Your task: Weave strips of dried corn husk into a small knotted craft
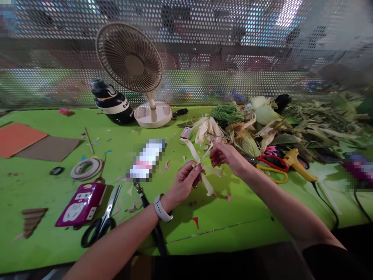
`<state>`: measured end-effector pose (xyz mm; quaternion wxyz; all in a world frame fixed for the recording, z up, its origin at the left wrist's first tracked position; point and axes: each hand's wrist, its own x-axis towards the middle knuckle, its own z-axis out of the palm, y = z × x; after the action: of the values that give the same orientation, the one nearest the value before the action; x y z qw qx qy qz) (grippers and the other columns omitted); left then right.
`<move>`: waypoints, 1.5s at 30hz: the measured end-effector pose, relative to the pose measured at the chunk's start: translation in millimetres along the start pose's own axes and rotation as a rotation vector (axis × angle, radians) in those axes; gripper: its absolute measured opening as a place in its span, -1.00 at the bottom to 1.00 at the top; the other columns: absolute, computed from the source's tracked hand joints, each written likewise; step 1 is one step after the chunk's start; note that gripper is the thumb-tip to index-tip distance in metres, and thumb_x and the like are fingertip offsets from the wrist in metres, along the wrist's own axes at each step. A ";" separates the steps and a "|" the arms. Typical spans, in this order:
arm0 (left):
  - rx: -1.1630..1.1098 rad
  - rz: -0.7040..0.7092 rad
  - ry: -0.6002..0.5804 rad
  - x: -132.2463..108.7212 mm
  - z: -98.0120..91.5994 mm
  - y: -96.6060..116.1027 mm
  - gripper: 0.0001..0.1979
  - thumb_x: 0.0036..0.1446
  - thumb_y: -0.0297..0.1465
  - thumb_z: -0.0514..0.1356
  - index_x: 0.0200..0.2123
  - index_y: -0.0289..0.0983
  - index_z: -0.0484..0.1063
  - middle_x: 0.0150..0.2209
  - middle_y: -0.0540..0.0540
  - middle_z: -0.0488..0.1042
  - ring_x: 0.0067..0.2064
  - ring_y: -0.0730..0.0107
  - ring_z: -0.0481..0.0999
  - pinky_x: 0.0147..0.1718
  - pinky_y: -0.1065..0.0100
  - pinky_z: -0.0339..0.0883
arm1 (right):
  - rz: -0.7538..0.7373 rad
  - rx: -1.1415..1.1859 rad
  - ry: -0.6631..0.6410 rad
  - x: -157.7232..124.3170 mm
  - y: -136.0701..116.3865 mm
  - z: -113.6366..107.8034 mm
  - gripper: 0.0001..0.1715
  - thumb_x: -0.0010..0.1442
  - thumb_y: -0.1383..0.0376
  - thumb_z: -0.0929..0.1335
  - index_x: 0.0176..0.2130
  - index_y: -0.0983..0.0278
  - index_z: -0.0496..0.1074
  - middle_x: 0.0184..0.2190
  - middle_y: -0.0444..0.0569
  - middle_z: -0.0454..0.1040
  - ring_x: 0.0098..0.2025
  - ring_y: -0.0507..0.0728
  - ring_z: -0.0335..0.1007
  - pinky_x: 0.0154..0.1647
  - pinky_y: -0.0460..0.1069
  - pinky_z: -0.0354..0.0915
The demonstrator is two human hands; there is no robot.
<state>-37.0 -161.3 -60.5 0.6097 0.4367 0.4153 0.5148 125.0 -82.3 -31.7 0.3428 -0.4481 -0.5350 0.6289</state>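
Several pale strips of corn husk [208, 184] cross and spread out in a star shape above the table. My left hand [186, 179], with a light watch band at the wrist, pinches them where they meet, between thumb and forefinger. To the right of the strips is my right hand [225, 157], its fingers curled. One narrow strip runs up to its fingertips and looks pinched there; the thumb is mostly hidden. Just behind my hands lies a bunch of dried corn husks [209, 130], with a bundle of green string [227, 113] beside it.
Red and yellow-handled scissors [274, 165] and a yellow glue gun [300, 165] lie right. A phone [147, 159], purple power strip [83, 204], black scissors [100, 225] and tape roll [86, 168] lie left. A fan [153, 114] and black bottle [113, 103] stand behind, before a perforated metal screen [204, 58].
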 end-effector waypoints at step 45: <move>-0.035 -0.109 -0.198 1.5 0.1 -5.6 -0.66 0.04 -0.14 0.24 -0.48 -0.32 0.36 -0.71 0.14 0.24 -0.71 0.68 0.12 -0.73 0.55 -0.06 | -0.559 -0.414 -0.259 -23.0 -22.4 1.3 -0.71 0.28 0.13 0.26 -0.27 0.26 0.45 -0.60 -0.20 0.32 -0.57 -0.04 0.23 -0.48 -0.08 0.21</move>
<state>-35.2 -160.3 -65.9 0.6825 0.4515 0.3673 0.4422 131.1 -99.4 -5.2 0.3328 -0.2611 -0.7915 0.4411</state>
